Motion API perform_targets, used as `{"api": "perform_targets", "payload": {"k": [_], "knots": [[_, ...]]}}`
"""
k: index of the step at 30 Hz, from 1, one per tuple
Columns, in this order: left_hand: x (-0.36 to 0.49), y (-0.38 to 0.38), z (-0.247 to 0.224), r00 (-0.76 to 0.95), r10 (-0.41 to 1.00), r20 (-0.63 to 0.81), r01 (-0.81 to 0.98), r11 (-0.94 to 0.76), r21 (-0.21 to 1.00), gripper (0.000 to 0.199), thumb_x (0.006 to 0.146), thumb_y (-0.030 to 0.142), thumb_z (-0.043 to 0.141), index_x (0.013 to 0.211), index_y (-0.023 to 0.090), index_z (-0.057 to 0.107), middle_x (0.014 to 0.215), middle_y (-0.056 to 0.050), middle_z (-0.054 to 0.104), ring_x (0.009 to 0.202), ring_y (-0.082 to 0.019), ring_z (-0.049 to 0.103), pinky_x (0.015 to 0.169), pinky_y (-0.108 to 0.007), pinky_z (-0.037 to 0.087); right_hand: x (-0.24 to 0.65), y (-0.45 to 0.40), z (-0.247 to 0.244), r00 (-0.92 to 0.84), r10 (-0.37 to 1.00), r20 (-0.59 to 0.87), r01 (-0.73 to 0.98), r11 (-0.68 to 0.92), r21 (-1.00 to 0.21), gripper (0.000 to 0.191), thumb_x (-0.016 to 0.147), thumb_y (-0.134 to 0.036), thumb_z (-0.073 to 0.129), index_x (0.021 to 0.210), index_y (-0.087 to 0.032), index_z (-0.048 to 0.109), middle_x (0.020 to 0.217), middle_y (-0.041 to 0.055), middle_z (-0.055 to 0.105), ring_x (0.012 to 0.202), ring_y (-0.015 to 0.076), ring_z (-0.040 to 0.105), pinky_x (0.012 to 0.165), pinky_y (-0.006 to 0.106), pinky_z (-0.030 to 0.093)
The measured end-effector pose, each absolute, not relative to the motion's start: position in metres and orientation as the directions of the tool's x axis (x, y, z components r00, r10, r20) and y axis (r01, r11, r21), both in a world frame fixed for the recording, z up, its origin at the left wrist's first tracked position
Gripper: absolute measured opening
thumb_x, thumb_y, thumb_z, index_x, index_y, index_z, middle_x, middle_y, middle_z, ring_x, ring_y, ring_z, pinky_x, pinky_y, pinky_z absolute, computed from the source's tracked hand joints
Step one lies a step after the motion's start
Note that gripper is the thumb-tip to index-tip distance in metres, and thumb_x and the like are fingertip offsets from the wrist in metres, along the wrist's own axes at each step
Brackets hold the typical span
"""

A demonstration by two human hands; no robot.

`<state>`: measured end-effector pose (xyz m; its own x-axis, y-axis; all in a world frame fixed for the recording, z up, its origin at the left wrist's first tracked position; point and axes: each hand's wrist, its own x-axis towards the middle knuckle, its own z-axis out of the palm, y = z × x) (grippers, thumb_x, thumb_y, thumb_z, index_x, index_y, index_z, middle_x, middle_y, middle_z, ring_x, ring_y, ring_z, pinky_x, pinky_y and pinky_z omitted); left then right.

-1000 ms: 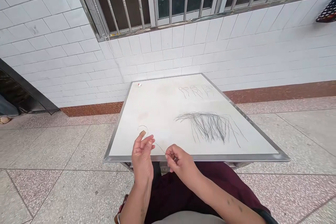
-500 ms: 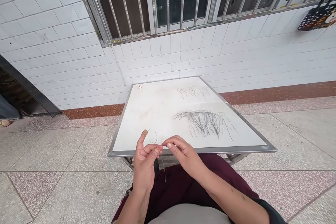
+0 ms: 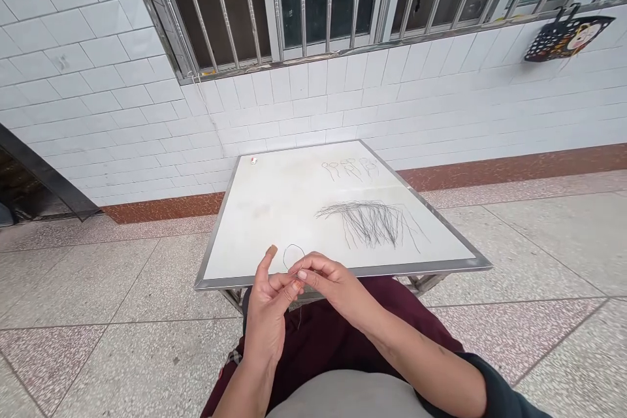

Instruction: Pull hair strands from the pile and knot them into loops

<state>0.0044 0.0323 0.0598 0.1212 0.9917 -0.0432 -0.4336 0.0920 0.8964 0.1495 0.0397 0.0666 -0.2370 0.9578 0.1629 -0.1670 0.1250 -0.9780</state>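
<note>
My left hand [image 3: 269, 307] pinches a thin wire [image 3: 293, 245] between thumb and fingertips at the table's front edge, while one finger with a brownish wrap on its tip sticks up. My right hand [image 3: 333, 284] is closed on the same wire, its fingertips touching those of the left. A round loop of the wire stands above the fingertips, and a loose end hangs below. Just where the wire crosses is hidden by the fingers. To the right on the white table [image 3: 274, 186] lies a spread bunch of dark thin wires [image 3: 372, 222].
Several looped wire pieces [image 3: 350, 168] lie at the table's back right. A small white and red item [image 3: 253, 160] sits in the far left corner. Behind stand a tiled wall [image 3: 313, 101] and a barred window [image 3: 304, 6]. A patterned bag [image 3: 563, 39] hangs at right.
My right hand has moved left against the left fingertips. The open curve of wire is now a closed round loop. The view has shifted slightly to the right.
</note>
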Motion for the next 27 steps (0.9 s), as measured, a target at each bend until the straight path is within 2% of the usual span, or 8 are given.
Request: {"api": "perform_targets", "payload": {"k": [4,9,13,16,18,22,27], "knots": [[0.004,0.032,0.057,0.165,0.985,-0.057,-0.481,0.131,0.867,0.074,0.077,0.021,0.073,0.142,0.026,0.037,0.071,0.003,0.065,0.072,-0.01,0.057,0.074,-0.022,0.041,0.15,0.042,0.061,-0.239,0.956,0.171,-0.201,0.124,-0.972,0.025,0.091,-0.041,0.056,0.107,-0.024,0.066,0.098,0.0027,0.063,0.081,0.0139,0.059,0.078,0.031,0.051],[0.006,0.034,0.054,0.26,0.96,-0.104,-0.54,0.233,0.809,0.07,0.079,0.017,0.072,0.141,0.026,0.041,0.069,0.003,0.062,0.071,-0.009,0.057,0.072,-0.022,0.041,0.151,0.045,0.057,-0.273,0.947,0.171,-0.301,0.085,-0.95,0.02,0.092,-0.038,0.056,0.103,-0.023,0.062,0.108,0.0036,0.065,0.076,0.0115,0.057,0.071,0.029,0.052],[0.009,0.036,0.053,0.278,0.949,-0.146,-0.563,0.284,0.776,0.067,0.078,0.016,0.072,0.138,0.024,0.044,0.07,0.003,0.061,0.071,-0.008,0.056,0.073,-0.021,0.041,0.15,0.046,0.054,-0.25,0.95,0.185,-0.308,0.104,-0.946,0.016,0.091,-0.036,0.058,0.097,-0.021,0.062,0.102,0.0022,0.063,0.07,0.0094,0.054,0.068,0.027,0.05],[0.01,0.036,0.051,0.278,0.947,-0.158,-0.574,0.296,0.763,0.064,0.079,0.015,0.072,0.137,0.024,0.046,0.071,0.003,0.061,0.069,-0.007,0.054,0.075,-0.022,0.042,0.147,0.046,0.053,-0.202,0.962,0.183,-0.329,0.109,-0.938,0.015,0.086,-0.034,0.064,0.091,-0.021,0.059,0.089,-0.001,0.058,0.065,0.0083,0.052,0.064,0.026,0.049],[0.011,0.036,0.049,0.273,0.949,-0.158,-0.561,0.29,0.775,0.063,0.079,0.017,0.071,0.137,0.024,0.046,0.072,0.003,0.062,0.069,-0.007,0.054,0.076,-0.022,0.042,0.145,0.046,0.054,-0.158,0.974,0.16,-0.364,0.093,-0.927,0.02,0.082,-0.033,0.069,0.087,-0.021,0.054,0.082,-0.0032,0.055,0.063,0.0084,0.051,0.061,0.025,0.048],[0.012,0.035,0.047,0.25,0.958,-0.14,-0.514,0.254,0.819,0.062,0.08,0.02,0.071,0.137,0.025,0.046,0.071,0.003,0.06,0.07,-0.008,0.053,0.075,-0.023,0.042,0.144,0.047,0.056,-0.118,0.988,0.096,-0.395,0.042,-0.918,0.03,0.075,-0.03,0.074,0.088,-0.022,0.048,0.079,-0.0046,0.055,0.06,0.0086,0.051,0.057,0.025,0.048],[0.013,0.035,0.045,0.144,0.982,-0.12,-0.402,0.169,0.9,0.062,0.08,0.025,0.071,0.136,0.027,0.045,0.081,0.001,0.061,0.072,-0.009,0.052,0.069,-0.022,0.042,0.146,0.05,0.054,-0.065,0.994,0.092,-0.317,0.067,-0.946,0.027,0.074,-0.027,0.073,0.088,-0.021,0.051,0.076,-0.0041,0.055,0.069,0.0101,0.052,0.066,0.025,0.047]]}}
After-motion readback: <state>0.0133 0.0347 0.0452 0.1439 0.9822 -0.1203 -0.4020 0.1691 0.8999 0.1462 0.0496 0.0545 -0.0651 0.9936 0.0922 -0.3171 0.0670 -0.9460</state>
